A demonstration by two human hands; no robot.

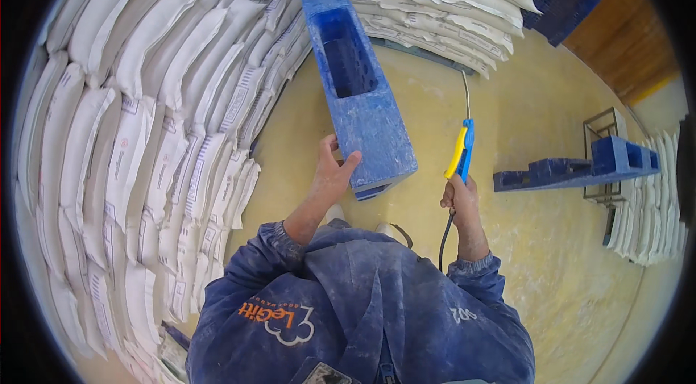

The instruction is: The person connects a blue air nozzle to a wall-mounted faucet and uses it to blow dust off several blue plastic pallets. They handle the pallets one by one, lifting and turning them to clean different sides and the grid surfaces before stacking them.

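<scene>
A blue plastic pallet (pixel 380 138), scuffed and dusted white, stands on its edge in front of me and leans slightly left toward the far end. My left hand (pixel 335 172) grips the near left corner, thumb on the upper face and fingers bent around the side. In my right hand (pixel 461 199) is a blue and yellow air blow gun (pixel 460 152), its long thin metal nozzle pointing away from me. A dark hose (pixel 444 239) runs from the gun's handle down toward my body. The nozzle is apart from the pallet, to its right.
Tall stacks of white sacks (pixel 138 159) rise on the left, with more sacks (pixel 435 0) at the back. Blue pallets (pixel 573 174) and a metal frame (pixel 603 127) stand to the right. The yellowish floor (pixel 536 253) carries white powder. A brown panel (pixel 623 14) is at far right.
</scene>
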